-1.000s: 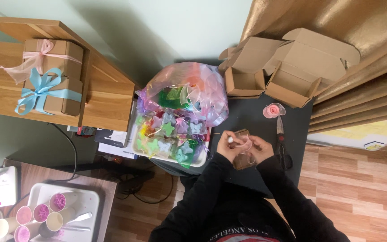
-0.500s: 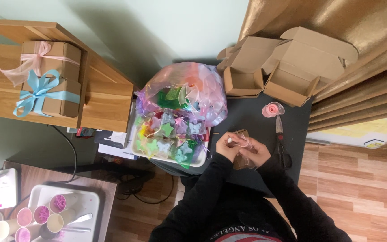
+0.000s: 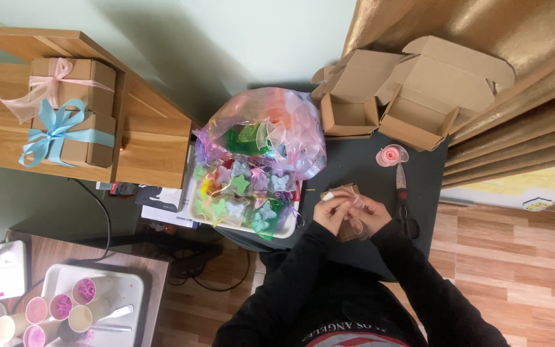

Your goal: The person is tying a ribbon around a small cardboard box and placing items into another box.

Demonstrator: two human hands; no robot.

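Mostly hidden beneath both hands, the small brown box (image 3: 348,212) is clamped by left hand (image 3: 333,211) and right hand (image 3: 369,213), pale ribbon across it.

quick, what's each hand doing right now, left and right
Left hand: fingers closed, pinching thin pale ribbon over the small brown cardboard box.
Right hand: closed on the same ribbon at the box.

A small brown cardboard box (image 3: 347,212) lies on the dark table at about five o'clock from the picture's centre — mostly covered by the hands. A thin pale ribbon (image 3: 354,204), probably sheer, crosses its top — details are unclear.
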